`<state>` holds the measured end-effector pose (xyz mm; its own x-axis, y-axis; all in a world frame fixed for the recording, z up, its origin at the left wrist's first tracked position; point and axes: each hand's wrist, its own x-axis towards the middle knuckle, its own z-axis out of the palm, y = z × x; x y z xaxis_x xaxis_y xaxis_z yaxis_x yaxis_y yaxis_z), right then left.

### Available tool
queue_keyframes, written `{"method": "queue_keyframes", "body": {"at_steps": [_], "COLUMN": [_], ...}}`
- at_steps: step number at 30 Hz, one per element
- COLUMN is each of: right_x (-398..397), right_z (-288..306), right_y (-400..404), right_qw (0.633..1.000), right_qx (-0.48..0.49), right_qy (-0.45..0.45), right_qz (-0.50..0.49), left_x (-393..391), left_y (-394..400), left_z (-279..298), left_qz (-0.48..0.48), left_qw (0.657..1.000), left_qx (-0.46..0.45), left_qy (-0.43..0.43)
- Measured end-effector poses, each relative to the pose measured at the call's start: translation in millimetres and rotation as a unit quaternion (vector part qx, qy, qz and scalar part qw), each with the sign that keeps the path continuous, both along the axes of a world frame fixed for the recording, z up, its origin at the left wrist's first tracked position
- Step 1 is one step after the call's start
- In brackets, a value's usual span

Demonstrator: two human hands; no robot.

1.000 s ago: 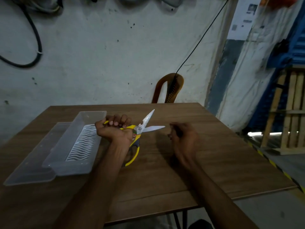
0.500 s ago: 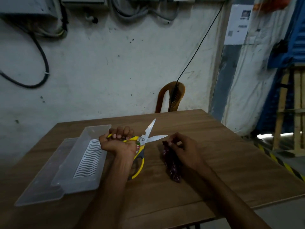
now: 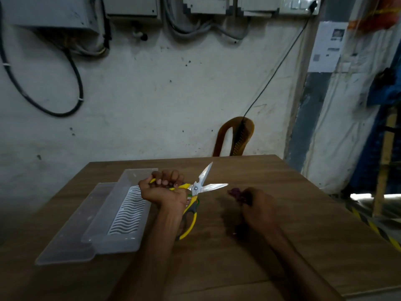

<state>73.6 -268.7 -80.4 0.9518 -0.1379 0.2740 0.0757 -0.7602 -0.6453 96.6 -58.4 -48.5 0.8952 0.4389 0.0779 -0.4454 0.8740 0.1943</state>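
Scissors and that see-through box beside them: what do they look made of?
Scissors: blades look like polished steel, bright and glinting; handles seem yellow and grey plastic. Box: probably frosted translucent plastic, the table showing faintly through its walls.

On the table (image 3: 282, 235), the container (image 3: 104, 227) sits lower left in the frame, apparently resting on its lid (image 3: 65, 246), which juts out further left. Just right of it, at centre, the left hand (image 3: 165, 192) holds the scissors (image 3: 204, 185), whose blades point right toward a small bundle (image 3: 237, 195) in the right hand (image 3: 258, 207), near but apart. The chair (image 3: 236, 135) stands behind the table's far edge.
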Motion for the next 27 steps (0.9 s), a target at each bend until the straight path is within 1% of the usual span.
{"method": "queue_keyframes", "body": {"at_steps": [1,2,3,4,5,7,8,11,13,15,19,20,22,23,24,25,26,27], "right_x": [-6.5,-13.9,-20.6,-25.8,-30.1,-31.2,-28.8,-12.7,-1.1,12.3,41.3,45.2,42.3,35.0,24.6,13.3,3.8,-4.7], "right_z": [3.1,6.4,10.4,15.3,19.6,25.6,27.4,21.9,14.3,15.6,44.0,54.4,72.5,78.2,80.8,79.0,72.2,61.5], "right_y": [-7.0,-12.3,-14.6,-12.5,-6.7,12.1,24.0,48.5,52.0,49.2,31.6,24.4,11.8,7.5,6.1,7.6,12.7,20.5], "right_qw": [0.999,0.994,0.985,0.976,0.968,0.945,0.932,0.911,0.901,0.906,0.936,0.945,0.96,0.955,0.945,0.935,0.928,0.925], "right_qx": [0.048,0.101,0.148,0.168,0.158,0.051,-0.01,-0.152,-0.201,-0.192,-0.136,-0.109,-0.007,0.049,0.081,0.083,0.062,0.019], "right_qy": [-0.025,-0.049,-0.075,-0.1,-0.129,-0.23,-0.27,-0.29,-0.3,-0.307,-0.28,-0.27,-0.26,-0.277,-0.301,-0.321,-0.33,-0.326], "right_qz": [-0.005,0.011,0.049,0.098,0.149,0.229,0.244,0.252,0.24,0.222,0.166,0.147,0.104,0.094,0.101,0.128,0.162,0.193], "left_x": [0.8,1.3,1.2,1.0,0.9,1.8,2.1,0.4,-1.1,-1.2,-0.6,-1.0,-0.4,0.2,1.2,2.0,2.5,2.2], "left_y": [1.2,1.5,0.6,-1.4,-3.8,-7.8,-8.9,-7.9,-7.2,-9.0,-13.7,-13.7,-12.7,-12.2,-11.7,-11.2,-10.6,-10.4], "left_z": [0.0,-0.2,-0.2,-0.3,-0.8,-3.0,-3.8,-4.2,-4.2,-4.7,-3.8,-3.9,-4.0,-3.5,-2.9,-2.6,-2.7,-2.8], "left_qz": [-0.002,-0.007,-0.012,-0.017,-0.022,-0.03,-0.03,-0.031,-0.031,-0.035,-0.036,-0.036,-0.033,-0.03,-0.025,-0.022,-0.02,-0.02], "left_qw": [1.0,1.0,1.0,1.0,1.0,1.0,0.999,0.999,0.999,0.999,0.999,0.999,0.999,0.999,0.999,1.0,1.0,1.0], "left_qx": [-0.003,-0.005,-0.006,-0.006,-0.004,0.007,0.014,0.02,0.016,0.015,0.027,0.028,0.026,0.024,0.019,0.016,0.015,0.016], "left_qy": [0.001,0.0,-0.001,-0.002,-0.002,-0.003,-0.006,-0.015,-0.018,-0.013,-0.003,-0.003,-0.004,-0.005,-0.006,-0.006,-0.006,-0.006]}}
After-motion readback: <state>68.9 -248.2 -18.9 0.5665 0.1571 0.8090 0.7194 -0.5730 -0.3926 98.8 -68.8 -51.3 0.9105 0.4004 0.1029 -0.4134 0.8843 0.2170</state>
